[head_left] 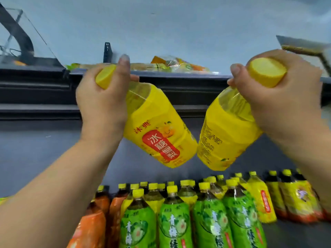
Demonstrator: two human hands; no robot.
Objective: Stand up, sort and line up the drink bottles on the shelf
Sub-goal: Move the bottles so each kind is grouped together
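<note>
Left hand: the left hand (102,102) is raised in front of the upper shelf, fingers and thumb curled round the neck of the left bottle (157,129), just below its yellow cap (105,76).
Left bottle: yellow label with a red panel of characters facing the camera; held in the air, tilted, cap up and to the left, base down and to the right.
Right hand: the right hand (279,99) grips the neck of the right bottle (227,133), fingers wrapped round it under the cap (266,71).
Right bottle: yellow label, small-print side toward the camera; held in the air, tilted the opposite way, cap up and to the right, base down and to the left.
Relation: the two bases meet or very nearly meet at centre; contact cannot be confirmed. Both bottles hang clear above the lower shelf.
Lower shelf: upright bottles stand in rows, namely green bottles (175,217) at centre front, orange bottles (93,221) to their left, yellow bottles (261,197) and dark-drink bottles (295,196) to the right.
Upper shelf: dark shelf edge (179,85) behind the hands; blurred packets (172,66) lie on top.
Background: pale wall (179,24).
</note>
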